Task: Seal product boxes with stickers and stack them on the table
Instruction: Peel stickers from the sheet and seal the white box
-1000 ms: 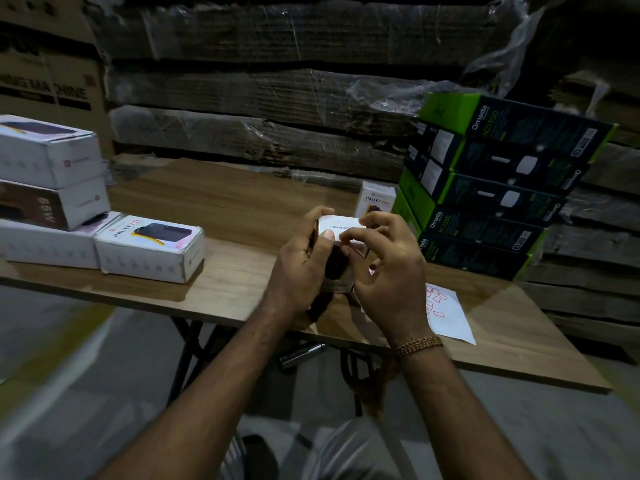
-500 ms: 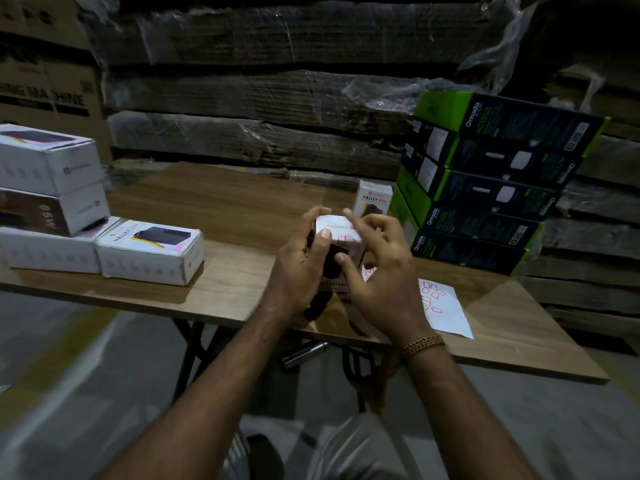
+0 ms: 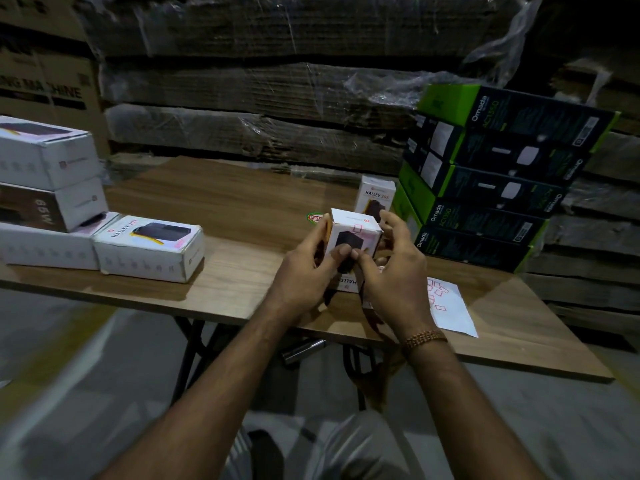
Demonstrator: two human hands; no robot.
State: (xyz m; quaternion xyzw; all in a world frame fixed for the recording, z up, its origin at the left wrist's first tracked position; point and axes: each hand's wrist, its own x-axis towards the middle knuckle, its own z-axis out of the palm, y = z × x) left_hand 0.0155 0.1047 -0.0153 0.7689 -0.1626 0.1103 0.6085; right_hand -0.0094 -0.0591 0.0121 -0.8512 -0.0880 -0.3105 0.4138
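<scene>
A small white product box (image 3: 353, 233), printed with a dark device and faint pink marks near its top edge, was held upright just above the near edge of a wooden table (image 3: 235, 202). The left hand (image 3: 304, 271) gripped its left side, fingers curled round the far edge and the thumb pressed on the front face. The right hand (image 3: 391, 271), a beaded bracelet (image 3: 424, 338) on its wrist, curled round the right side, its thumb meeting the left thumb low on the front panel. The hands hid the box's lower half; part of the word "HALLE" showed between them.

Just behind stood a second white box (image 3: 375, 199) marked "HALLEY 20K", upright and partly hidden by the right fingers. A round green-and-red sticker (image 3: 314, 217) lay on the table beside the left fingers. To the right of the hands lay a white sheet (image 3: 450, 306) carrying small red-outlined stickers, its near corner reaching the table edge. Beyond it rose a leaning stack of dark green-edged boxes (image 3: 491, 188) labelled "Omada".

At the table's left end a flat "HALLEY 20K" box (image 3: 149, 247) lay beside a pile of white cartons (image 3: 45, 188), one marked "65W". Shrink-wrapped stacks of flattened cardboard (image 3: 259, 98) filled the wall behind, and a brown carton (image 3: 41, 81) stood at far left.
</scene>
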